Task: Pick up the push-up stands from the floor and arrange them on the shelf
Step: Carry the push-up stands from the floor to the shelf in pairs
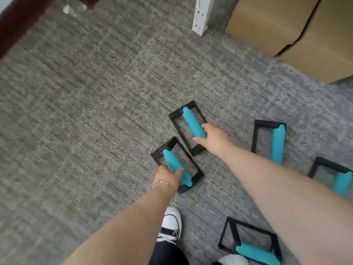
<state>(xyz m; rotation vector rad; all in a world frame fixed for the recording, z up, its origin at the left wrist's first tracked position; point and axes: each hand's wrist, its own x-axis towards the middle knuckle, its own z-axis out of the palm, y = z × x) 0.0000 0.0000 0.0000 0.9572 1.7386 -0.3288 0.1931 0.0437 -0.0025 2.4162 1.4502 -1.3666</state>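
Note:
Several push-up stands with black frames and teal grips lie on the grey carpet. My left hand [169,175] wraps the teal grip of the nearer stand [174,162]. My right hand [213,138] closes around the lower end of the teal grip of the stand behind it [191,121]. Both of these stands rest on the carpet. Three more stands lie to the right: one [277,142] beside my right forearm, one [342,180] at the right edge, one [254,249] at the bottom, partly hidden by my arm. No shelf is in view.
Cardboard boxes [298,29] stand at the top right, with a white perforated post [201,15] left of them. A dark wooden edge [17,23] runs along the top left. My shoe [171,224] stands on the carpet under my left forearm.

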